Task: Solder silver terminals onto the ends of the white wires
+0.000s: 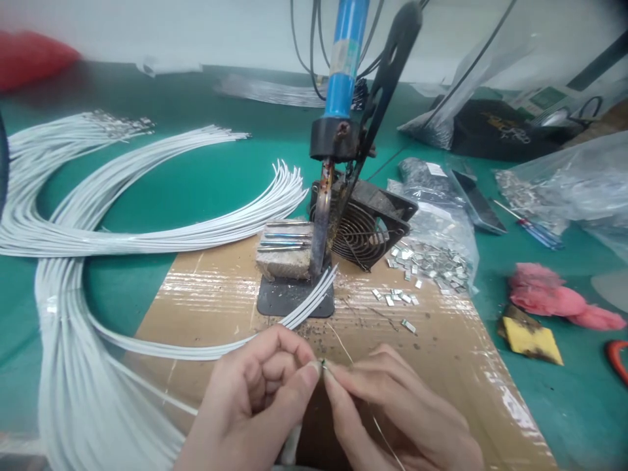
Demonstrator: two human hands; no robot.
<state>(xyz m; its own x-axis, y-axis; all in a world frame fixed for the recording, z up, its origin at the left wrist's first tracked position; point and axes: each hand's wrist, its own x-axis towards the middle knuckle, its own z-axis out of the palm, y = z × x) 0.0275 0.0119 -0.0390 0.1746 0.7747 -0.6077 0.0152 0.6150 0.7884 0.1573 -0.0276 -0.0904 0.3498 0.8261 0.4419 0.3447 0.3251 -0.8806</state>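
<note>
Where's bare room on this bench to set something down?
Bare green mat lies inside the white wire arcs. Bare cardboard shows left of the soldering stand. Crowded: metal clips and bags right of the fan.

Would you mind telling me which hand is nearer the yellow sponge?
Right. The right hand lies left of the yellow sponge on the cardboard; the left hand is farther left, beyond it.

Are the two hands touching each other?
Touching. The head view shows the left hand and right hand meeting at their fingertips, pinched around something tiny just below the white wires.
</note>
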